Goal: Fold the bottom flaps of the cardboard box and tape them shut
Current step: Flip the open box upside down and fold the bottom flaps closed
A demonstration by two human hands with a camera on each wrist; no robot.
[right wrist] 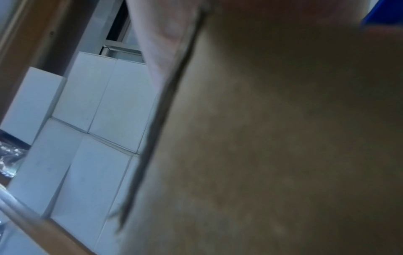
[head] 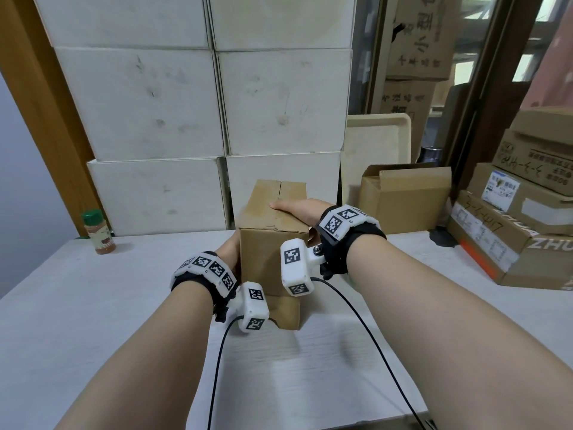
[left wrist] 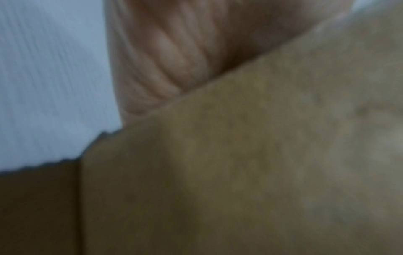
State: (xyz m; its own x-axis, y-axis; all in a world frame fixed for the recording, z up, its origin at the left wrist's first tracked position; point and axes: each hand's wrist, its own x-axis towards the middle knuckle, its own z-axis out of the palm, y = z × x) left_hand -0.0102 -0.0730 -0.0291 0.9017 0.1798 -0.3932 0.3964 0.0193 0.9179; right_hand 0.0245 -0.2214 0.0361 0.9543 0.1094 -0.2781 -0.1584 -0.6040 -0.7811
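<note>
A brown cardboard box (head: 266,259) stands upright on the white table (head: 93,305), its flaps folded down on top with a seam (head: 280,189) between them. My right hand (head: 297,209) lies flat on those flaps, thumb pointing left. My left hand (head: 228,252) presses its palm against the box's left side; its fingers are hidden behind the box. The left wrist view is blurred and shows my palm (left wrist: 170,51) against the cardboard (left wrist: 261,155). Cardboard (right wrist: 283,138) fills the right wrist view. No tape is in view.
A green-lidded spice jar (head: 98,232) stands at the table's back left. White boxes (head: 186,103) are stacked behind. An open cardboard box (head: 403,197) and a beige tray (head: 378,141) sit back right, with stacked cartons (head: 511,228) at the far right.
</note>
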